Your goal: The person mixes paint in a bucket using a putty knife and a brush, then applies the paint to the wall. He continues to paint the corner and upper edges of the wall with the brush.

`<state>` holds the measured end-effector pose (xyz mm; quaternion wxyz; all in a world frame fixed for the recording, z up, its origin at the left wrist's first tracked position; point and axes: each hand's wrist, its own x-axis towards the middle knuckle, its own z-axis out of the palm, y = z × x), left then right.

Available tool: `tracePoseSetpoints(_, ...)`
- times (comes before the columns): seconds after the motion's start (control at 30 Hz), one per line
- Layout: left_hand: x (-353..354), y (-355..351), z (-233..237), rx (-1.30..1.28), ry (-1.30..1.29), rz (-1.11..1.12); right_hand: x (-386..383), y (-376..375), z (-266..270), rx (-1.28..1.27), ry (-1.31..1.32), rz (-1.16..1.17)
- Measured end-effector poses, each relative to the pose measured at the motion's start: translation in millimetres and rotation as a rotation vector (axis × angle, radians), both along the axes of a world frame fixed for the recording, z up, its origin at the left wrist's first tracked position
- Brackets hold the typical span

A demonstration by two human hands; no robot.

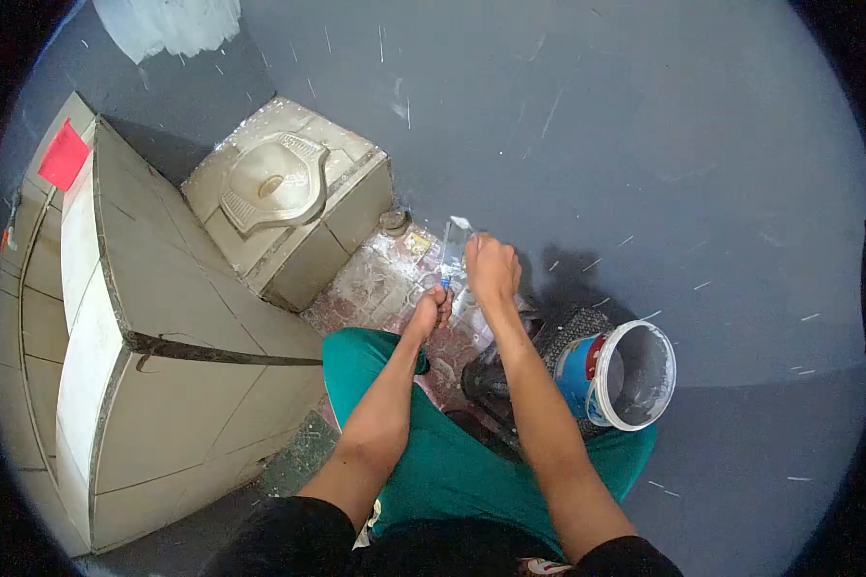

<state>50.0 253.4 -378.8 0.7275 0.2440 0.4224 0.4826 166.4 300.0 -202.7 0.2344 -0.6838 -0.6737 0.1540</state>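
Note:
My left hand (433, 310) is closed around the blue handle of a putty knife (453, 248), whose broad, shiny blade points away from me. White paste sticks to the blade's far corner. Right beside the blade is my right hand (494, 269), its fingers curled in; what they hold, if anything, is hidden from this angle. Both hands are above the patterned floor tiles (366, 279), which are spattered with white. To the right of my right forearm, a white bucket (629, 377) with a blue and red label is tilted, its mouth facing me and grey-white residue inside.
A squat toilet (274, 178) sits on a raised tiled block ahead to the left. A tiled partition (202, 404) stands close on my left, with a red plastic piece (63, 156) at its far end. The grey wall (645, 144) has white smears and flecks.

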Motion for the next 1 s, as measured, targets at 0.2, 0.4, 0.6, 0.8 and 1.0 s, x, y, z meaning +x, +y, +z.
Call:
tracePoseSetpoints(0.2, -2, 4, -7, -0.079, -0.159, 0.002, 11, -28, 6, -0.063, 0.019, -0.033)
tracePoseSetpoints(0.4, -5, -2, -3, -0.042, -0.15, -0.035, 7, -21, -5, -0.083, 0.045, -0.014)
tracePoseSetpoints(0.6, -2, 2, -5, -0.072, -0.106, 0.027, 16, 12, -7, 0.03, 0.143, -0.12)
tracePoseSetpoints(0.8, -2, 6, 0, -0.128, -0.12, 0.061, 37, 6, -67, -0.012, 0.453, -0.172)
tracePoseSetpoints(1.0, 3, 3, -2, -0.12, -0.01, 0.097, 38, -23, -70, -0.015, 0.385, -0.155)
